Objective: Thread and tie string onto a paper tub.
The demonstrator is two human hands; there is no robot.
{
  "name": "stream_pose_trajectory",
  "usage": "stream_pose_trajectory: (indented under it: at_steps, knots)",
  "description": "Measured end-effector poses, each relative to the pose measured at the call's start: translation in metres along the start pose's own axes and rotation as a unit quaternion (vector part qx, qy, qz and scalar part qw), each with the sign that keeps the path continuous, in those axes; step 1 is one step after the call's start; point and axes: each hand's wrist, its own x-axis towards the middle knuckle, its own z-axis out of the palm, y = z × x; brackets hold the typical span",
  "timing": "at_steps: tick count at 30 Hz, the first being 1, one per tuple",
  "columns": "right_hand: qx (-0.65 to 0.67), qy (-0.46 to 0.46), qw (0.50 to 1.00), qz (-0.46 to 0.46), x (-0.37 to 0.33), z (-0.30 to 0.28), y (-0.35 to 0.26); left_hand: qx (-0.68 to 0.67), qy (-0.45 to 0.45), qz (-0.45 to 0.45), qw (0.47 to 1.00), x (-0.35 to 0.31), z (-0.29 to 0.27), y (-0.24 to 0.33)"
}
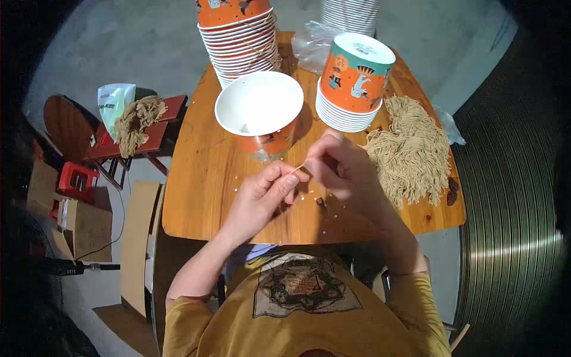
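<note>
My left hand (262, 196) pinches one end of a short, thin tan strand (297, 169) between thumb and forefinger, above the wooden table. My right hand (345, 169) is closed at the strand's other end; its fingertips partly hide that end. Just beyond my hands, a paper bucket (259, 104) stands upright, white inside and orange outside. Beside my right hand lies a thick bundle of tan cords (410, 152). Behind it, an orange and green paper bucket (361, 77) sits upside down on a stack of white rims.
A tall stack of orange buckets (238, 44) stands at the back left, a white stack (352, 15) at the back, with a clear plastic bag (313, 47). Small white crumbs and a dark lump (321, 203) dot the table (196, 196). Left: a red bench (156, 134) and cardboard boxes (140, 238).
</note>
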Motion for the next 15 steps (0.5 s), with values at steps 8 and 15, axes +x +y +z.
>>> stream_pose_trajectory:
  at_steps: [8,15]
  knots:
    - [-0.046,0.058,0.991,0.109,-0.019,-0.011,0.037,0.030,-0.003,-0.026,0.999,0.000,-0.024,-0.005]
    - [-0.098,0.126,0.978,0.136,-0.026,-0.020,0.067,0.104,-0.025,-0.111,0.988,0.002,-0.040,-0.013]
